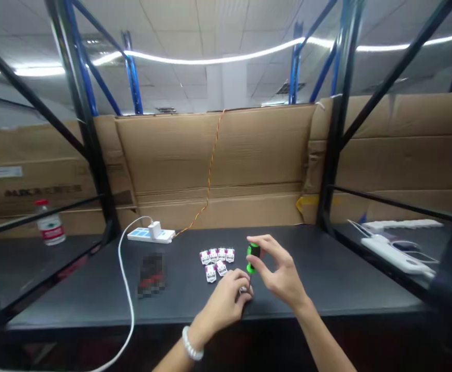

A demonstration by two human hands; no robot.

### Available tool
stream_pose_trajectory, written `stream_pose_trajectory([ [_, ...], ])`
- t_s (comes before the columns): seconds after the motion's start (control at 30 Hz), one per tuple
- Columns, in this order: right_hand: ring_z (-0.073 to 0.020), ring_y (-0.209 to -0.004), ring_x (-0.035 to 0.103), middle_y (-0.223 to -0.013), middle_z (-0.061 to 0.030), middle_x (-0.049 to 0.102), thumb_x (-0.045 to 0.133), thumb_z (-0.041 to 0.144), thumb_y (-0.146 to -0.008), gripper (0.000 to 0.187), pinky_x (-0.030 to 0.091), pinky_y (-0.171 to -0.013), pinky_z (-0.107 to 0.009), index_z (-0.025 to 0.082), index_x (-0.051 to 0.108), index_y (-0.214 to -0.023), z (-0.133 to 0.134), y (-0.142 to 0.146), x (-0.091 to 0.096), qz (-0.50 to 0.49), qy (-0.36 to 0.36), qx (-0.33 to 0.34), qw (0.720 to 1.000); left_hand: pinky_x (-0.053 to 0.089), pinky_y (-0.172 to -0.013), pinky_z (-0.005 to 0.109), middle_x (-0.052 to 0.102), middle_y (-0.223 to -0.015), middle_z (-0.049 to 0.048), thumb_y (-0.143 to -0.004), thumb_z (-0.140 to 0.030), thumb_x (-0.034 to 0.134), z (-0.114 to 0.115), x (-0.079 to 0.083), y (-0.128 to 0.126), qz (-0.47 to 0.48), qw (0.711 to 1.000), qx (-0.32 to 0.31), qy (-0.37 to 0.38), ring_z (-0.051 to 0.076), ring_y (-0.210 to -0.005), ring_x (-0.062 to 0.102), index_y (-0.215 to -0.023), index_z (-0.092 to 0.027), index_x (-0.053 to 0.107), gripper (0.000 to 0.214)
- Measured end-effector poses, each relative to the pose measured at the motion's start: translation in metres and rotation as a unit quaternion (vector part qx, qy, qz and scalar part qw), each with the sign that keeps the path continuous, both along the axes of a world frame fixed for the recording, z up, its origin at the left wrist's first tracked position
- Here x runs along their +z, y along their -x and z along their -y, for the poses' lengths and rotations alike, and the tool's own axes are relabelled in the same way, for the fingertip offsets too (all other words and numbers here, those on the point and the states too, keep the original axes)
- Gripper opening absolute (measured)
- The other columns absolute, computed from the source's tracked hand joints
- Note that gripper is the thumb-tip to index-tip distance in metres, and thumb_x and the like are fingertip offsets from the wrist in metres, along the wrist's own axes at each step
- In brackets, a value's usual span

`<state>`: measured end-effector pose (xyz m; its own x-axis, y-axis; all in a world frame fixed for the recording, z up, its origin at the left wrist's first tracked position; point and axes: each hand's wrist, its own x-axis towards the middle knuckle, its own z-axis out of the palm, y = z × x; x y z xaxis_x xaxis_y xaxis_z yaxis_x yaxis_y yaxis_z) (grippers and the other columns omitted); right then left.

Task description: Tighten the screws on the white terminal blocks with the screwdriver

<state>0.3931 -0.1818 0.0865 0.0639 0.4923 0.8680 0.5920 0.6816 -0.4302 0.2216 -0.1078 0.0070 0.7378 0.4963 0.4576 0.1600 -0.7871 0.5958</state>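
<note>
My right hand (282, 271) pinches the green and black handle of a screwdriver (253, 252), which stands upright with its shaft pointing down. The shaft's lower end meets a small white part (243, 290) between the fingers of my left hand (229, 297). My left hand rests on the black tabletop, closed on that part, and its fingers cover most of it. A white coiled band (190, 345) circles my left wrist. Just beyond my left hand lie several small white pieces with purple bits (221, 254), in a row with two nearer ones (211, 273).
A white power strip (164, 236) with a plugged-in adapter stands at the back left; its white cable (125, 279) runs down the left side. A blurred dark patch (151, 275) lies nearby. Black posts (332, 155) and a cardboard wall (257, 165) bound the black table (94, 305).
</note>
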Motion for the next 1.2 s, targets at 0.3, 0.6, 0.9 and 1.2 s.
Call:
stream_pose_trajectory([
  [0.3, -0.0179, -0.078, 0.065, -0.098, -0.0038, 0.07, 0.086, 0.033, -0.09, 0.034, 0.058, -0.069, -0.029, 0.028, 0.075, -0.122, -0.001, 0.002, -0.001, 0.01, -0.069, -0.093, 0.993, 0.048, -0.106, 0.038, 0.069, -0.115, 0.0064, -0.092, -0.006, 0.064, -0.002, -0.002, 0.0, 0.002, 1.0, -0.005, 0.004, 0.024, -0.113, 0.064, -0.092, -0.021, 0.075, 0.018],
  [0.6, -0.0219, -0.098, 0.073, -0.119, -0.0107, 0.072, 0.053, 0.025, -0.108, 0.038, 0.063, -0.089, -0.038, 0.027, 0.063, -0.145, -0.006, -0.002, -0.009, -0.011, 0.007, 0.006, 1.0, 0.049, -0.103, 0.038, 0.069, -0.114, 0.0069, -0.091, -0.007, 0.064, -0.001, 0.002, 0.001, -0.005, 1.0, -0.001, 0.007, 0.024, -0.11, 0.064, -0.09, -0.02, 0.074, 0.017],
  [0.9, -0.0152, -0.076, 0.061, -0.102, -0.0032, 0.066, 0.072, 0.025, -0.098, 0.037, 0.058, -0.074, -0.03, 0.03, 0.07, -0.135, -0.006, 0.001, -0.004, -0.002, -0.005, -0.023, 1.0, 0.048, -0.108, 0.039, 0.069, -0.116, 0.0059, -0.077, 0.002, 0.064, -0.001, 0.005, 0.003, -0.006, 1.0, -0.017, 0.022, 0.025, -0.115, 0.063, -0.102, -0.021, 0.072, 0.035],
  [1.2, -0.0197, -0.083, 0.065, -0.103, -0.0059, 0.068, 0.077, 0.034, -0.096, 0.035, 0.059, -0.072, -0.032, 0.026, 0.071, -0.13, -0.006, -0.002, -0.005, -0.001, -0.05, -0.095, 0.994, 0.05, -0.107, 0.04, 0.07, -0.116, 0.007, -0.082, -0.002, 0.063, -0.001, 0.008, 0.003, -0.007, 0.999, -0.018, 0.034, 0.025, -0.113, 0.065, -0.094, -0.021, 0.074, 0.025],
])
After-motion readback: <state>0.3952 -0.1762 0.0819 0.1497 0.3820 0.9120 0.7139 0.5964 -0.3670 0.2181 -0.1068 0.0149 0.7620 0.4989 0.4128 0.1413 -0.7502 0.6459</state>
